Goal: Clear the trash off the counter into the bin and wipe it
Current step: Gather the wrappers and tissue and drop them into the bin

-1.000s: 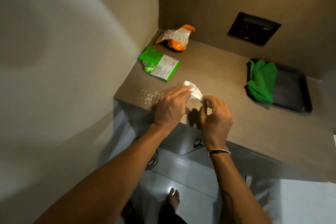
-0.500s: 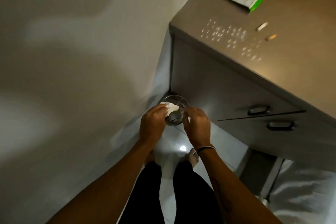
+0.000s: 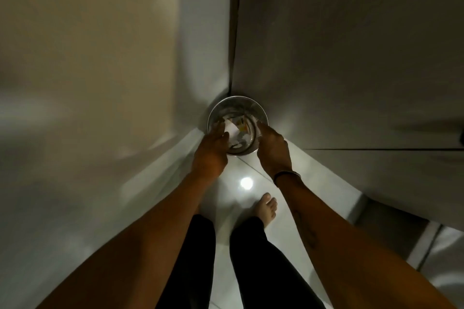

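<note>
We reached both arms down over the round bin (image 3: 237, 108) in the floor corner, left hand (image 3: 210, 150) pinching white paper (image 3: 231, 128) above its mouth, right hand (image 3: 272, 146) loosely spread at its rim.

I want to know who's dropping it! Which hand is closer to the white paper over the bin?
Left. The left hand touches the white paper at the bin opening. The right hand is beside it, at the opposite rim.
</note>
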The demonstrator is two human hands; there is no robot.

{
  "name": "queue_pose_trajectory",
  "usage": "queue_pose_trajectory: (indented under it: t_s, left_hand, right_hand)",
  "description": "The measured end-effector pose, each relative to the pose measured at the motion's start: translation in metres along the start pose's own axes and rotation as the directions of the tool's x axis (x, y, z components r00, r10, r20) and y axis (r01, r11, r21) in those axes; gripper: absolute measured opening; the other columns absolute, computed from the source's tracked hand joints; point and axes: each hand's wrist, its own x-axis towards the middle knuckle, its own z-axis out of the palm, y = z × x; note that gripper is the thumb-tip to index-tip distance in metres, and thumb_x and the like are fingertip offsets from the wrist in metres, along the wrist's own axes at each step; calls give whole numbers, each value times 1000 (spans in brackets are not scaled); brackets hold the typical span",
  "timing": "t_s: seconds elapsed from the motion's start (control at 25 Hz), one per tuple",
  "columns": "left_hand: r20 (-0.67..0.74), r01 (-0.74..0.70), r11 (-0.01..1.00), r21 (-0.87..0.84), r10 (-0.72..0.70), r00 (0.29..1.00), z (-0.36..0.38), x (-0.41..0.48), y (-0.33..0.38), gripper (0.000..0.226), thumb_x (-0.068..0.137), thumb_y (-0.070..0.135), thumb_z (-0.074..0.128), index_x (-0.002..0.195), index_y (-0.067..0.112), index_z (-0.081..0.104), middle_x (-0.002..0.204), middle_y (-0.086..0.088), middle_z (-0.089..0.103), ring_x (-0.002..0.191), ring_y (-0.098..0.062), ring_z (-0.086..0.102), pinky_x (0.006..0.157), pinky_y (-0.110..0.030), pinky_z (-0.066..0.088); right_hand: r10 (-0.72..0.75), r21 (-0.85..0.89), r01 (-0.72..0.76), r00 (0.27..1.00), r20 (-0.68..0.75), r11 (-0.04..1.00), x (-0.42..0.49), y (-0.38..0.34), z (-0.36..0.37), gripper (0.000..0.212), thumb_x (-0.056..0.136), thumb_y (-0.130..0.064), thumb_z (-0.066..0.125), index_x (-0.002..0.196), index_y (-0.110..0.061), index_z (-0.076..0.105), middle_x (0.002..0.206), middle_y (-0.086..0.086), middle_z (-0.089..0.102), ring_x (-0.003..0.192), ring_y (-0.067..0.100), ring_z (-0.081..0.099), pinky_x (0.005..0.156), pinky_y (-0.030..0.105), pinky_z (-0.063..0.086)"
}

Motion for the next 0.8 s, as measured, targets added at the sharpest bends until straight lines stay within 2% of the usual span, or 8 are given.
queue_pose_trajectory:
  t_s: [0.12, 0.2, 0.32, 0.36, 0.48, 0.56, 0.64, 0.8]
  left_hand:
    - [-112, -3, 1000, -24, 0, 994, -38, -46, 13, 65, 100, 6, 64, 160, 15, 43, 164, -16, 46, 147, -38, 49, 118, -51, 47]
    - [-109, -55, 998, 43, 60, 992, -74, -73, 30, 67, 102, 13, 62, 163, 13, 36, 170, -16, 36, 156, -38, 36, 124, -54, 38]
    - [-128, -143, 980, 142, 161, 979, -153, -102, 72, 71, 105, 25, 57, 166, 11, 23, 176, -16, 19, 163, -36, 17, 131, -52, 22]
    - [-156, -163, 971, 176, 191, 969, -184, -108, 91, 70, 107, 32, 50, 167, 11, 21, 176, -16, 16, 163, -36, 15, 131, -52, 20]
    - [-286, -175, 946, 272, 253, 924, -265, -120, 135, 69, 109, 47, 27, 166, 8, 22, 176, -18, 16, 164, -35, 16, 131, -53, 21]
    - [-378, -180, 942, 282, 282, 882, -308, -121, 154, 72, 110, 47, 28, 168, 6, 14, 178, -18, 9, 165, -33, 8, 132, -54, 20]
    - [-467, -209, 939, 272, 319, 825, -357, -112, 173, 74, 111, 47, 28, 168, 6, 5, 178, -17, 0, 166, -31, 0, 132, -53, 19]
    - [-618, -350, 870, 348, 493, 612, -441, -71, 226, 74, 112, 46, 36, 168, 5, 10, 178, -18, 6, 166, -32, 4, 133, -51, 17]
  right_hand:
    - [8, 14, -8, 999, -42, 1000, -37, -20, -40, 57, 99, -1, 60, 153, -14, 49, 141, 14, 65, 127, 32, 65, 107, 43, 57]
    - [-53, -84, 50, 998, -38, 995, -66, -40, -72, 67, 99, -10, 66, 160, -17, 38, 162, 11, 46, 151, 32, 43, 120, 46, 46]
    - [-190, -276, 165, 979, -69, 947, -100, -87, -143, 77, 98, -24, 70, 163, -14, 31, 173, 13, 22, 161, 34, 17, 131, 45, 15]
    - [-225, -296, 184, 968, -109, 937, -107, -107, -171, 75, 98, -29, 70, 162, -13, 33, 172, 16, 22, 161, 35, 18, 131, 48, 15]
    - [-311, -276, 242, 918, -244, 930, -113, -161, -253, 61, 105, -35, 61, 157, -8, 43, 169, 19, 31, 159, 35, 26, 128, 53, 31]
    - [-353, -261, 263, 842, -407, 929, -113, -192, -298, 54, 106, -31, 59, 152, -5, 49, 162, 19, 44, 151, 35, 43, 120, 49, 43]
    - [-399, -244, 315, 708, -582, 917, -111, -222, -342, 47, 106, -26, 58, 148, -5, 55, 150, 16, 58, 135, 32, 58, 109, 43, 52]
    - [-428, -234, 418, 463, -776, 878, -88, -244, -430, 40, 102, -19, 58, 140, -10, 62, 135, 13, 63, 121, 29, 62, 102, 36, 50]
